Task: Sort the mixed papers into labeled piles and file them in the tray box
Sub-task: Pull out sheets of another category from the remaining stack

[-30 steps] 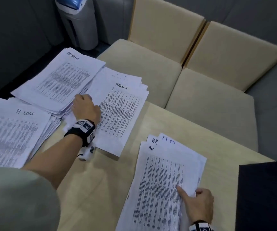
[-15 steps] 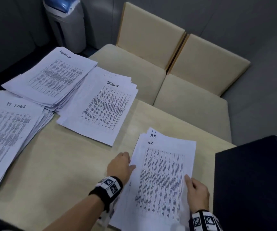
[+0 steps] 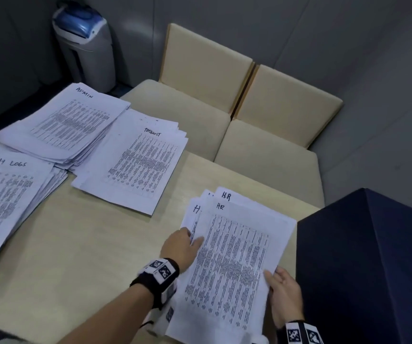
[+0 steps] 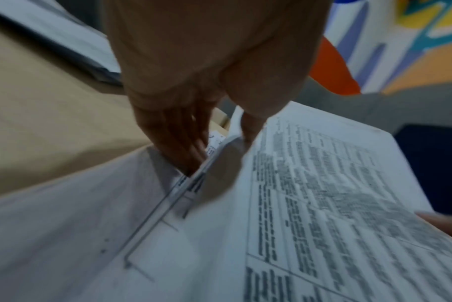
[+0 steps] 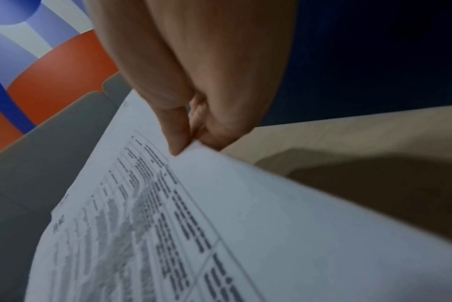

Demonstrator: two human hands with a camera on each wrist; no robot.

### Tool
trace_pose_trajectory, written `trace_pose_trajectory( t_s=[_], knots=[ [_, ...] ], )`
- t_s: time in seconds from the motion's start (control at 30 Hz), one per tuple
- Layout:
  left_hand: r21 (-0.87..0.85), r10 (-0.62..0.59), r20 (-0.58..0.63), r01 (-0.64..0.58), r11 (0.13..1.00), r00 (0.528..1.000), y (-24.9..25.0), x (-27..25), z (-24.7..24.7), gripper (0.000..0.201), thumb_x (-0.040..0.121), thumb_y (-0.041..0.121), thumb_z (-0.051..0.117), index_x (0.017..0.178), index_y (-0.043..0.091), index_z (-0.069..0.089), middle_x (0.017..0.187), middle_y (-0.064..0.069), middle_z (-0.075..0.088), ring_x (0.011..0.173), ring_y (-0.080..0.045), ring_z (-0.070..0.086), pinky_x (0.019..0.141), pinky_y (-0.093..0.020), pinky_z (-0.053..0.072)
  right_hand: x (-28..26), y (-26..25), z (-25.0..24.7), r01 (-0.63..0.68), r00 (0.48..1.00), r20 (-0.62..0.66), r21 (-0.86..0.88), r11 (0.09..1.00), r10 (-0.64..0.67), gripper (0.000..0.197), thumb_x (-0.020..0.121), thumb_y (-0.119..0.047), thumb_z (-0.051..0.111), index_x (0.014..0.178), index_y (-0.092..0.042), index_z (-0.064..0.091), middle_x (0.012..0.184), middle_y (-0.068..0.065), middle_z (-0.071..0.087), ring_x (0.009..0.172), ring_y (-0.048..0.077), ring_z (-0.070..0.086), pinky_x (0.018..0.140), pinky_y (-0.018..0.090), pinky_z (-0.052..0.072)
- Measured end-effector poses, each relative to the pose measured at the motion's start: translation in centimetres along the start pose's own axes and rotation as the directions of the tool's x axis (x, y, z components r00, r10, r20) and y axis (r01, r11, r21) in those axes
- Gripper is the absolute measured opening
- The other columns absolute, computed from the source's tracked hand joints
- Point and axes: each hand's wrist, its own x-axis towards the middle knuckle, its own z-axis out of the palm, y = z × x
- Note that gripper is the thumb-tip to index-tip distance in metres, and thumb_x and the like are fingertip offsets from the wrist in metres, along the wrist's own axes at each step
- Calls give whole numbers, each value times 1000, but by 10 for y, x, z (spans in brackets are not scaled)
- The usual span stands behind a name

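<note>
A loose stack of printed sheets marked HR [image 3: 234,254] lies at the near right of the table, its lower sheets fanned out to the left. My left hand [image 3: 184,247] grips the stack's left edge, thumb on top and fingers [image 4: 178,143] slipped under the top sheets [image 4: 323,204]. My right hand [image 3: 283,291] pinches the right edge of the HR papers [image 5: 219,224], thumb on top and fingers beneath. Three other labeled piles lie to the left: TASKLIST [image 3: 135,162], ADMIN [image 3: 68,122] and H LOGS [image 3: 4,202]. A dark blue box [image 3: 371,264] stands right of the HR stack.
The beige table [image 3: 81,256] has bare wood between the piles and my arms. Two cream cushioned seats [image 3: 224,105] sit beyond its far edge. A grey bin with a blue lid [image 3: 86,43] stands at the back left against the dark wall.
My left hand has left the TASKLIST pile, crossed to the HR stack and slid its fingers under the top sheets. My right hand has stayed on the right edge. The view has shifted right.
</note>
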Motion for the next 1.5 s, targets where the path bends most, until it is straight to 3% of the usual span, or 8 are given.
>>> trace_pose_trajectory(
  t_s=[0.3, 0.63, 0.7, 0.8, 1.03, 1.2, 1.33, 1.5],
  knots=[
    [-598, 26, -19, -32, 801, 999, -4, 0, 1, 46, 90, 33, 69, 62, 18, 37, 56, 3, 25, 49, -12, 24, 54, -26, 22, 14, -12, 5, 61, 995, -69, -81, 995, -67, 17, 79, 2, 74, 85, 1, 58, 77, 16, 62, 70, 25, 60, 50, 24, 54],
    [-529, -25, -70, -16, 849, 997, -29, 12, -9, 47, 88, 46, 66, 60, 16, 42, 52, 3, 35, 48, -16, 34, 56, -30, 28, 26, -5, 6, 82, 980, -145, -321, 943, -134, 8, 89, -10, 65, 91, -4, 60, 93, 17, 66, 76, 22, 58, 67, 30, 44],
    [-445, -77, -41, 51, 894, 996, -38, 17, -8, 31, 91, 37, 63, 87, 6, 67, 76, -13, 68, 70, -27, 63, 73, -38, 51, 21, -6, 7, 55, 994, -76, -251, 966, -76, 21, 86, -4, 69, 103, -4, 56, 97, 15, 66, 80, 21, 60, 71, 29, 46],
    [-330, -79, 44, 89, 940, 996, -44, 19, -9, 25, 93, 8, 54, 114, 16, 65, 104, -6, 73, 87, -21, 69, 80, -33, 57, 20, -2, 7, -56, 982, 162, -239, 969, 97, 44, 77, 18, 66, 110, -11, 60, 97, 20, 72, 92, 36, 68, 86, 46, 53],
    [-397, -128, 41, 134, 908, 991, -40, 21, -10, 35, 83, -8, 45, 88, 16, 69, 77, -12, 69, 55, -21, 53, 50, -24, 38, 20, -4, 1, -180, 977, 84, -145, 973, 194, 24, 78, 23, 45, 73, 7, 62, 81, 24, 63, 69, 30, 54, 60, 32, 38],
    [-664, -196, 98, 211, 717, 976, -27, 13, -15, 33, 78, -14, 49, 55, 11, 53, 61, -15, 54, 58, -20, 49, 55, -26, 39, 9, -8, 4, -129, 979, 160, 10, 992, 126, 21, 78, 23, 42, 74, 5, 53, 73, 21, 63, 73, 31, 59, 64, 30, 50],
    [-721, -75, 274, 256, 644, 959, -21, 9, -19, 35, 70, -17, 47, 49, 10, 57, 86, -30, 68, 81, -32, 66, 75, -40, 51, 5, -1, 11, -60, 988, 136, -69, 996, 69, 27, 76, 24, 48, 67, -1, 54, 61, 15, 60, 61, 24, 53, 59, 31, 41],
    [-465, -139, 72, 157, 872, 988, -20, 15, -11, 30, 84, -5, 48, 69, 14, 66, 74, 0, 66, 71, -15, 57, 66, -24, 43, 7, 1, 15, 19, 999, 34, -160, 987, -13, 28, 79, 18, 57, 93, -5, 64, 86, 15, 65, 76, 26, 59, 63, 31, 45]
  ],
)
